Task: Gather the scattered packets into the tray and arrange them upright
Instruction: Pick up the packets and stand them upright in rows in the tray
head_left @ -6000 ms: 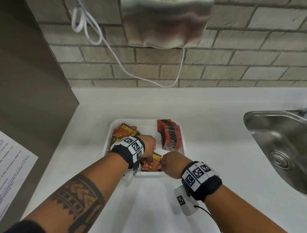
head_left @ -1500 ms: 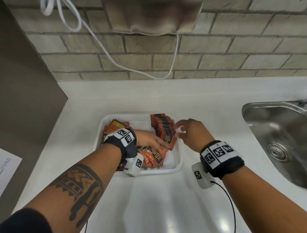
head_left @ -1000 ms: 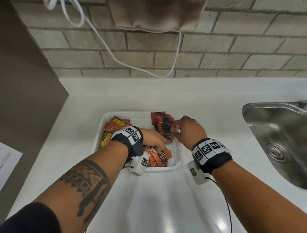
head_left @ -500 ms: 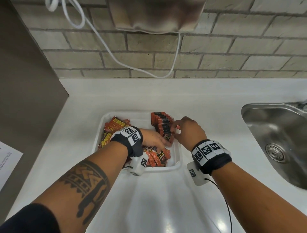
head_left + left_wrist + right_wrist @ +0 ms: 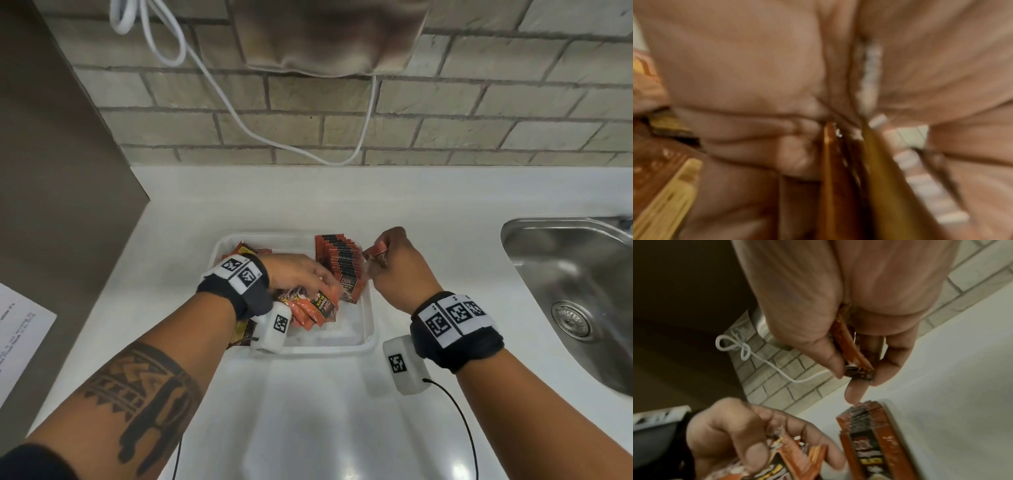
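A white tray (image 5: 368, 329) sits on the counter (image 5: 308, 411), left of the sink (image 5: 565, 281). A row of packets (image 5: 339, 265) stands upright along its right side. One packet (image 5: 376, 255) is pinched in the right hand (image 5: 397, 270), just right of the row. A fanned bunch of packets (image 5: 317, 308) is gripped by the left hand (image 5: 298, 274) over the tray's near left part.

View from my head over a white bench (image 5: 308, 411) that meets a wall of pale grey-beige brick (image 5: 479, 113) at its far edge. A metal-cased unit (image 5: 329, 34) hangs on the wall; a white cable (image 5: 239, 123) loops beneath it. At right, a steel sink (image 5: 575, 291) with its drain. At left, a dark panel (image 5: 61, 188) and a printed sheet (image 5: 20, 332).
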